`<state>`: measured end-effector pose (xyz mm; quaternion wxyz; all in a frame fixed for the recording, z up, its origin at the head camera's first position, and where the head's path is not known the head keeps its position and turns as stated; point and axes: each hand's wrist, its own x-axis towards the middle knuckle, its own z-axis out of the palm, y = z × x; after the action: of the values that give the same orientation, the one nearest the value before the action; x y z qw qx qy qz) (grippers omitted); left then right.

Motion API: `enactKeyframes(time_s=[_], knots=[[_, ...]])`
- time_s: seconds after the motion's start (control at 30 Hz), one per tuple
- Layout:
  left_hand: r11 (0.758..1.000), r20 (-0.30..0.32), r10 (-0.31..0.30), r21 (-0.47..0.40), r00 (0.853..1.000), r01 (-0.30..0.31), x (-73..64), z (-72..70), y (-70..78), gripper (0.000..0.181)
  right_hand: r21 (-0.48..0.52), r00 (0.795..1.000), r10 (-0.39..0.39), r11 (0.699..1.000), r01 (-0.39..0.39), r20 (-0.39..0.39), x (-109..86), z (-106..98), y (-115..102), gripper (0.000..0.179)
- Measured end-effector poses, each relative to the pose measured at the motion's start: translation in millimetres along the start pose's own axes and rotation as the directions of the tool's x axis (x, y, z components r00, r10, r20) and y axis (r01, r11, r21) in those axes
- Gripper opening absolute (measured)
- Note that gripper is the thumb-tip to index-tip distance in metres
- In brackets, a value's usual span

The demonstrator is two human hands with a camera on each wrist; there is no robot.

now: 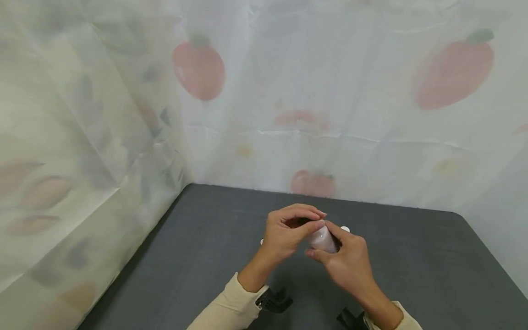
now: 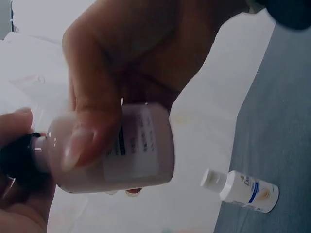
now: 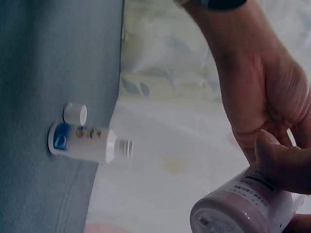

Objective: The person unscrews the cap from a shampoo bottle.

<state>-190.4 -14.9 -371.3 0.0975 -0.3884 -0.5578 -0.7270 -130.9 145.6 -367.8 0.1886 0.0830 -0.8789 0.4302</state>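
A pale pink bottle (image 1: 323, 240) with a printed label is held tilted between both hands. My right hand (image 1: 350, 261) grips its body, thumb on one side, fingers on the other. At the neck, my left hand (image 1: 284, 233) pinches the black cap (image 2: 22, 155), which sits at the bottle's neck in the left wrist view. The pink bottle's base (image 3: 218, 221) faces the camera in the right wrist view. Fingers partly hide the label and the cap.
A capped white bottle (image 2: 252, 191) stands on the dark table (image 1: 214, 256) beyond my right hand. Another white bottle (image 3: 92, 143) stands uncapped behind my left hand, a white cap (image 3: 75, 114) beside it. Printed curtains (image 1: 350, 91) border the table's back and left.
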Motion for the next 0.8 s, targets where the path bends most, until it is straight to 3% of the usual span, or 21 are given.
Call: enactKeyframes(time_s=[0.07, 0.27, 0.43, 0.5, 0.7, 0.8], knots=[[1.0, -0.011, -0.009, 0.015, 1.0, 0.009, -1.3, 1.3, 0.2, 0.022, 0.003, 1.0, -0.01, 1.0, 0.01, -0.009, 1.4, 0.2, 2.0, 0.065], [0.996, 0.066, -0.064, 0.072, 0.996, 0.059, -7.2, -8.8, 6.0, 0.034, 0.025, 1.0, 0.01, 1.0, -0.01, -0.001, 5.8, -1.1, 6.9, 0.061], [0.983, -0.005, -0.114, 0.141, 0.993, 0.113, -7.9, -12.0, 6.9, 0.031, 0.007, 0.999, 0.033, 0.999, -0.033, 0.011, 4.1, -1.4, 6.1, 0.059], [0.988, -0.017, -0.091, 0.126, 0.996, 0.092, -6.4, -11.5, 5.1, 0.028, -0.002, 0.999, 0.031, 1.0, -0.031, 0.011, 2.8, -0.3, 5.5, 0.058], [0.999, 0.029, 0.006, 0.044, 1.0, -0.007, -1.5, -8.1, -1.1, 0.021, 0.011, 1.0, -0.002, 1.0, 0.002, 0.013, -1.2, 4.3, 3.9, 0.066], [1.0, 0.026, 0.011, 0.024, 1.0, -0.012, -2.3, -7.6, -1.3, 0.019, 0.027, 1.0, -0.007, 1.0, 0.007, 0.013, -1.7, 5.0, 3.1, 0.067]])
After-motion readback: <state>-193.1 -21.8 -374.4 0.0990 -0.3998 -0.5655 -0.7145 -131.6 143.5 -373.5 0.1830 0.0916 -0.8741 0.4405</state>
